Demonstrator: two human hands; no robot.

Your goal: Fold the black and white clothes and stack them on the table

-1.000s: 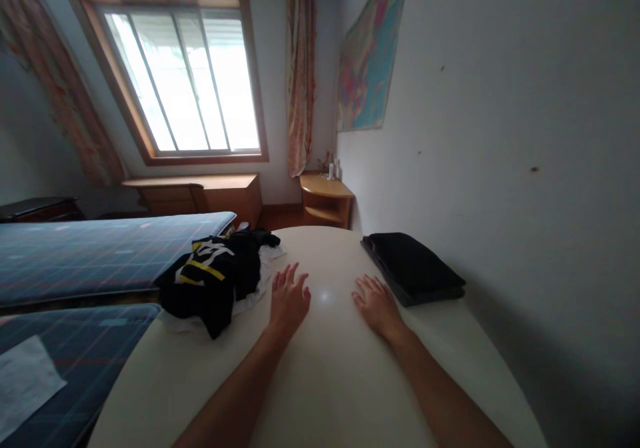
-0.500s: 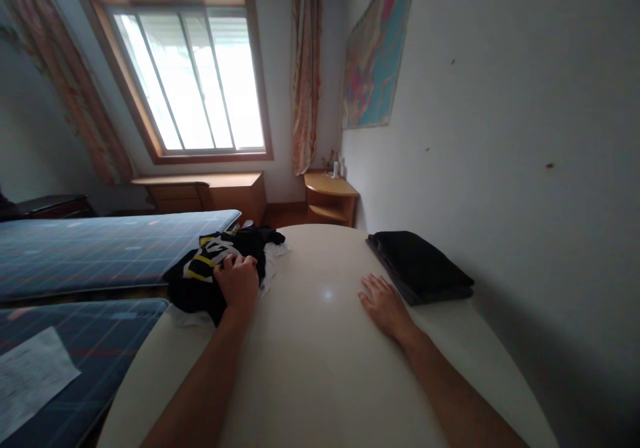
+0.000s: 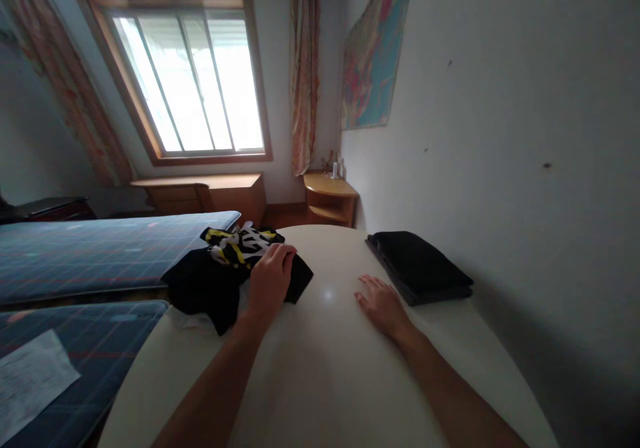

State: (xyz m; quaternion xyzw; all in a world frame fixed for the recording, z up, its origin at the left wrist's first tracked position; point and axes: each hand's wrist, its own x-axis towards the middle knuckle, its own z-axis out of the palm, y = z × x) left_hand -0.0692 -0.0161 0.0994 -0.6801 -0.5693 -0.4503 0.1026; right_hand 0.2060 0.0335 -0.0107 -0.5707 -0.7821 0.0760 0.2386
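black shirt [image 3: 205, 281] bunched on table [image 3: 320, 375]; left hand [image 3: 270, 278], fingers clamped on shirt. right hand [image 3: 384, 309] palm down, fingers slightly apart, beside folded cloth [image 3: 420, 265].

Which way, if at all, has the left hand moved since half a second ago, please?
Yes: against the round white table, the left hand has shifted right, toward the right hand, drawing part of the black printed shirt along.
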